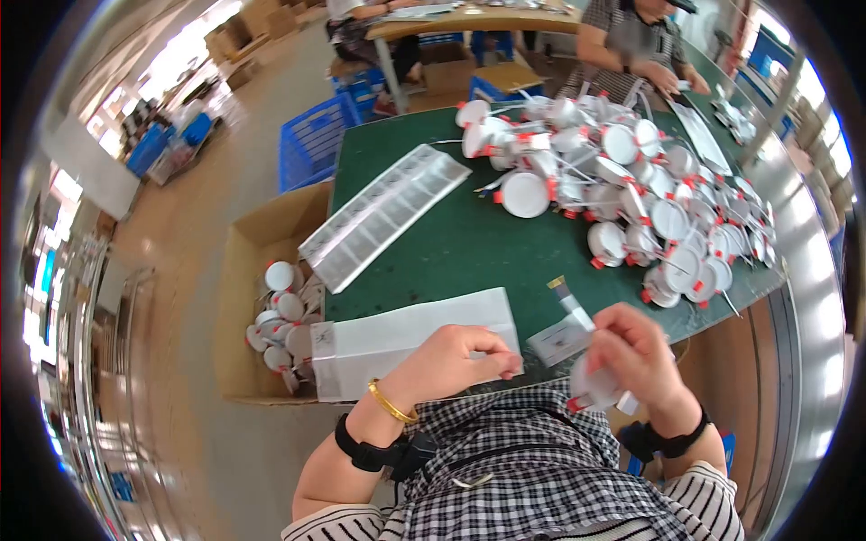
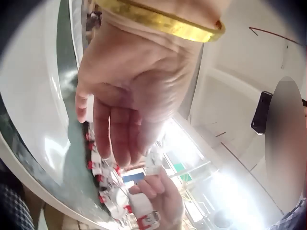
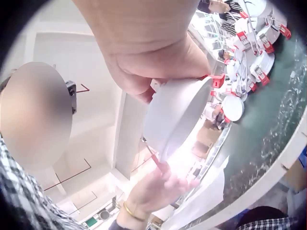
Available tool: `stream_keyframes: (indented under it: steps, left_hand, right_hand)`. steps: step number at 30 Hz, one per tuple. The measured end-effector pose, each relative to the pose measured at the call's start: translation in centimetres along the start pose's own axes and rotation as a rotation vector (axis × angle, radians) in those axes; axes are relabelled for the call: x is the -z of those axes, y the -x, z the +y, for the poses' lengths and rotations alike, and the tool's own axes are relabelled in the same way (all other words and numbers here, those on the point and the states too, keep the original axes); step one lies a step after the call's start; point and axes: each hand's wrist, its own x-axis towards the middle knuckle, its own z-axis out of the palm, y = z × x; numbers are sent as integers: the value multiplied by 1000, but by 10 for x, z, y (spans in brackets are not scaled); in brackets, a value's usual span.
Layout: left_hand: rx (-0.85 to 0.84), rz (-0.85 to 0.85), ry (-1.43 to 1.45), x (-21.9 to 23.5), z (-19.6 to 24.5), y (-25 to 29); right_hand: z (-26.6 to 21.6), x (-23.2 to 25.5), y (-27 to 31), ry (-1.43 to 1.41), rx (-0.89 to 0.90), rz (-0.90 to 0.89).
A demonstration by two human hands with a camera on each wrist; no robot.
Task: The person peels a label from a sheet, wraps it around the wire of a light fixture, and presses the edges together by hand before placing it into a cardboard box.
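Observation:
My right hand (image 1: 636, 356) grips a white round lamp (image 1: 594, 383) with red clips, above the table's front edge; in the right wrist view the fingers lie against the lamp (image 3: 175, 112). My left hand (image 1: 469, 356), with a gold bracelet, is held over the right end of a white flat sleeve (image 1: 415, 338). Its fingers hang loosely bent around nothing in the left wrist view, where the hand (image 2: 129, 91) is above and apart from the lamp (image 2: 140, 205). Just beyond my right hand is a small printed packet (image 1: 552, 343) on the green tabletop.
Many white lamps (image 1: 618, 144) with red clips are heaped at the table's right. A clear compartment strip (image 1: 383, 216) lies at the back left. More lamps lie in a cardboard box (image 1: 236, 307) left of the table. Beyond are a blue crate (image 1: 311, 144) and a person (image 1: 631, 54) working.

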Motion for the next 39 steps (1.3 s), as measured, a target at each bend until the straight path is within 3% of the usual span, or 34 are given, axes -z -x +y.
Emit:
stream_keyframes:
  steps: [2, 3, 4, 7, 8, 9, 10, 12, 14, 15, 17, 19, 20, 22, 24, 25, 27, 30, 32, 34, 36, 39]
  left_hand:
    - [23, 161, 120, 7, -10, 22]
    - [-180, 287, 182, -2, -9, 28]
    - [-197, 275, 193, -5, -7, 36]
    - [-21, 545, 209, 4, -4, 60]
    - [-57, 632, 228, 11, -4, 74]
    - [-90, 722, 247, 20, -4, 90]
    - [-152, 837, 186, 31, -4, 105]
    - [-90, 1075, -146, 58, -11, 137]
    - [-60, 1271, -168, 90, -28, 164]
    - [-95, 1339, -213, 104, -33, 171]
    - [-32, 1364, -225, 139, -65, 190]
    - [108, 1343, -331, 154, -70, 202]
    - [99, 1341, -331, 155, -73, 199]
    - [-59, 1522, -397, 150, -87, 192]
    - [-46, 1469, -336, 137, -76, 186]
    - [-67, 1352, -223, 124, -68, 175]
    - [-193, 1194, -112, 106, -57, 148]
    - [-244, 982, 11, 67, -30, 106]
    - [-214, 780, -124, 46, -22, 78]
    - [-292, 609, -212, 17, -9, 45]
    - [-390, 479, -283, -10, -14, 14]
    - [-513, 413, -500, -48, -8, -22]
  right_hand:
    - [-9, -15, -13, 5, 0, -44]
    - [-13, -21, -17, 9, -8, -51]
    - [-15, -37, -23, 38, -18, -103]
    - [-15, -72, -50, 100, 156, -383]
    - [-25, -77, -63, 327, 308, -435]
    - [-18, -80, -81, 381, 491, -397]
    - [-18, -79, -98, 440, 540, -325]
    - [-11, -67, -138, 604, 604, -122]
    - [0, -47, -173, 783, 623, -4]
    - [4, -43, -185, 1027, 639, 124]
    - [17, -29, -204, 1363, 724, 315]
    - [29, -19, -211, 1446, 742, 304]
    - [26, -18, -213, 1533, 769, 299]
    - [25, -17, -204, 1566, 810, 303]
    - [18, -18, -188, 1561, 686, 147]
    - [15, -14, -167, 1455, 645, 53]
    - [14, -4, -147, 1422, 669, 21]
    - [12, 9, -110, 1333, 733, -7]
    - [11, 18, -87, 1124, 800, -54]
    - [21, 29, -68, 1024, 780, -50]
    - [40, 45, -56, 815, 687, -177]
    - [57, 58, -49, 772, 668, -207]
